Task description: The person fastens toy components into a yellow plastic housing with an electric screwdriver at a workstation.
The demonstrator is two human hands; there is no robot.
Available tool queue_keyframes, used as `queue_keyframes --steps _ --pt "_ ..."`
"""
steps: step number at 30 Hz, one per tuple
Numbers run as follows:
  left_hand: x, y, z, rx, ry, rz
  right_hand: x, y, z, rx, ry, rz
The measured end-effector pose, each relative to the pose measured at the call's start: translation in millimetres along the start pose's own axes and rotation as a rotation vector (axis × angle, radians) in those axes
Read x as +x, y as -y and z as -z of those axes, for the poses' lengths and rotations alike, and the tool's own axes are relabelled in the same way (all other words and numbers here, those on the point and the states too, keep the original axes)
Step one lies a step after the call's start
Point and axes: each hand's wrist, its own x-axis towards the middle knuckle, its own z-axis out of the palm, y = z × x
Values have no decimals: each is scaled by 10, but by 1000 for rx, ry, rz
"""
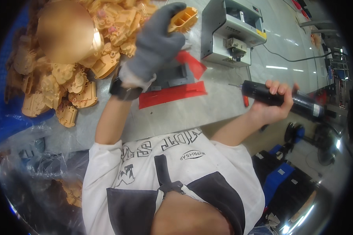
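My left hand point(155, 45), in a grey glove, is raised over the far side of the table. Its fingers and thumb close round a yellow-orange plastic housing part point(185, 18) with hollow compartments. My bare right hand point(274, 107) grips a black electric screwdriver point(259, 92) held almost level. The driver's thin bit points left, toward the table's middle. Below my left wrist lies a dark grey block point(172, 78), with red tape point(174, 94) along its near edge and more red at its right side. The glove and wrist hide part of that block.
A big heap of similar yellow-orange parts point(53, 88) covers the table's left side, partly behind a blurred round patch. A grey and white screw feeder point(221, 33) stands beyond the block, to the right. Clear plastic sheeting point(59, 164) hangs at the near left edge.
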Motion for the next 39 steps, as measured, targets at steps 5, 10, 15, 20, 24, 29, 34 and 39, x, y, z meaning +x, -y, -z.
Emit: queue_keyframes --steps 5,10,15,20,24,29,34,39 --pt "-306 -128 363 -354 382 280 69 -102 -50 2 15 -17" --pt "-646 139 262 472 160 56 5 -110 -77 -72 17 -67" --pt "-721 106 125 603 123 77 57 -234 0 -55 80 -21" --pt "-715 76 224 568 151 188 -103 -382 -458 -119 4 -49" --pt "-749 83 186 592 54 114 -156 -355 -631 -37 33 -107" --pt "-847 -36 215 454 41 -120 -190 -301 -640 -73 58 -83" --pt "-839 -48 281 421 264 -147 -72 -172 -529 -48 112 -4" --pt "-710 41 280 302 128 -200 293 -304 -274 -133 246 110"
